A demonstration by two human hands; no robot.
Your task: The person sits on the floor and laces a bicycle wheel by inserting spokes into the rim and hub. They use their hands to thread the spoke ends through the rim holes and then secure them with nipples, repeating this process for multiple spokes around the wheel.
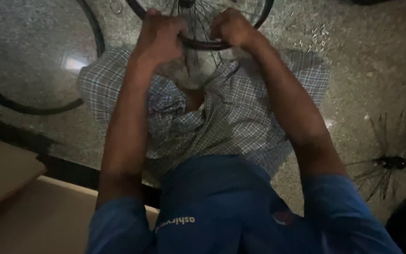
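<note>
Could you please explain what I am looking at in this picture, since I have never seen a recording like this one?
There is no machine here. The single picture comes from a camera worn on a person's head, looking down along their own arms and lap. The left hand and the right hand both grip the dark rim of a spoked bicycle wheel, held just above the knees, which are covered by checked cloth. Below is a speckled stone floor. On it lie another bare rim at the left, a hub with loose spokes fanning out at the right, and a scatter of small metal pieces near the top.
</note>
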